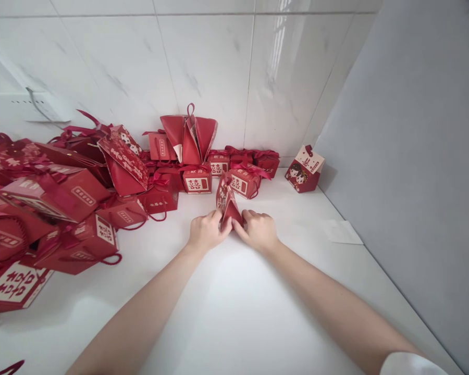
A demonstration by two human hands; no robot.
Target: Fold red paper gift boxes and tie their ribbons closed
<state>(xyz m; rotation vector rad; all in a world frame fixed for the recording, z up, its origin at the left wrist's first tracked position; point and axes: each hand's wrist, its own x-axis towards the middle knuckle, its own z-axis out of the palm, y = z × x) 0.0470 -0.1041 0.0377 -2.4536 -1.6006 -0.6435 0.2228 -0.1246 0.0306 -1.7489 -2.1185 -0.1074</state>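
Seen from the head camera, looking forward and down, two bare forearms reach out over a white tabletop (226, 307) toward its far edge. Between the hands stands a small red gift box (226, 200), narrow at the top and tilted a little to the left, with a cartoon print on its facing side and a red ribbon at its peak. The left hand (208, 230) is curled against the box's lower left side and the right hand (258, 229) against its lower right — both hands closed on the base of the box, fingertips meeting near its bottom corner.

Just behind the box, along a white marbled tile wall (203, 62), sits a row of small red boxes (219, 172) tied with ribbons and printed with a white-framed character. Among them rises a taller red bag (189, 133), its flaps spread open and a loop handle on top. Off to the right, well apart from the row, one red box with a cream lid (305, 169) lies tipped near the corner, showing a cartoon couple. A grey panel (414, 156) runs down the right side of the table, and a flat white paper scrap (342, 232) lies near it.

To the left — a large heap of bigger red gift bags (58, 208) with cord handles, stacked and leaning on one another, some lying flat at the table's left edge.
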